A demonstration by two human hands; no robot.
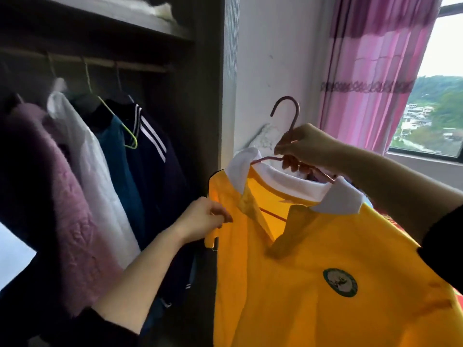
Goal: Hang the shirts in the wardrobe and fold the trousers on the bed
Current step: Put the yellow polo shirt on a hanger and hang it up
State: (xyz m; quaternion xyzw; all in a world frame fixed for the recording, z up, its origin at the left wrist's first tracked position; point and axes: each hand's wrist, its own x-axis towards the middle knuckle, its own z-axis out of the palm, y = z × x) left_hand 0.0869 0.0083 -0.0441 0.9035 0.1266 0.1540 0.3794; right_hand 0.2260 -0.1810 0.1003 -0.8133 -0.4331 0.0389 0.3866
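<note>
right hand (302, 146) grips pink hanger (287, 97), left hand (203, 219) pinches yellow polo shirt (288, 296); wardrobe wall (210, 96) stands between shirt and rail (140, 66).

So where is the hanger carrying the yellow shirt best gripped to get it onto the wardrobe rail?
Grip the hanger at its neck, just below the hook, coming from the right side, where the right hand pinches it. The hook stands bare above the yellow shirt, so a low grip probably leaves it free for the rail.
</note>
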